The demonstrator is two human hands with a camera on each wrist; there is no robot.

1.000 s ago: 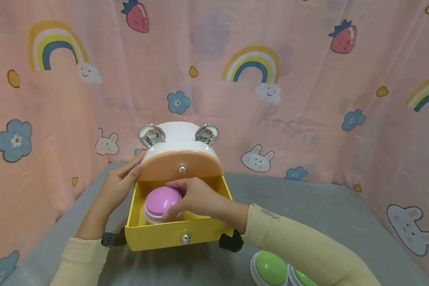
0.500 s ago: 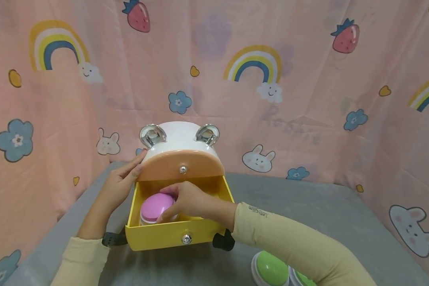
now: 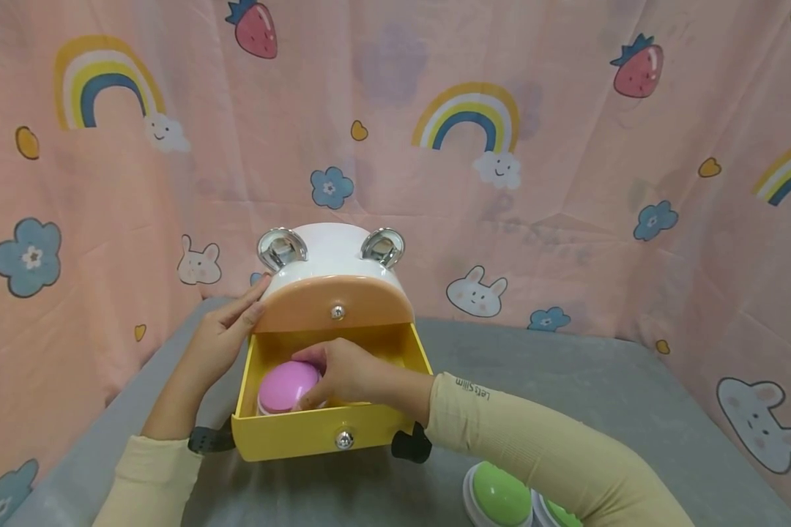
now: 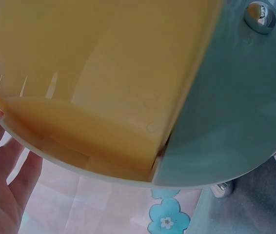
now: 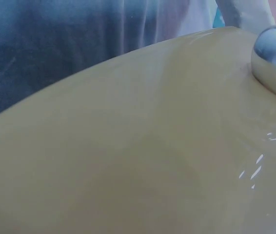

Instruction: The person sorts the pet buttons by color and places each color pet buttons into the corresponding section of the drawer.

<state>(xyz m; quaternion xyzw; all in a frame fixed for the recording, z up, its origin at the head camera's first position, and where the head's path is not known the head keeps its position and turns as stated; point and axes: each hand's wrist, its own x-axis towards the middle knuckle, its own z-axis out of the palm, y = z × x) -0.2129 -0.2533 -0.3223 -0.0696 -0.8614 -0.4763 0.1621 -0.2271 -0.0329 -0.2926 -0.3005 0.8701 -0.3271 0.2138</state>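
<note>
A small white cabinet with silver ear-like knobs on top has its yellow drawer pulled out toward me. Inside the drawer's left part sits a pink-topped round container with a white base. My right hand reaches in over the front wall and holds it, thumb at the near side and fingers at the far side. My left hand rests against the cabinet's left side with its fingers extended. In the left wrist view, fingers of that hand lie along the cabinet's white edge.
Two green-topped round containers, one nearer, stand on the grey tabletop at front right, partly under my right sleeve. Above the yellow drawer is a closed orange drawer. A pink printed curtain hangs behind.
My right hand has lowered the pink-topped container and moved it slightly left inside the drawer. The left hand keeps its place on the cabinet.
</note>
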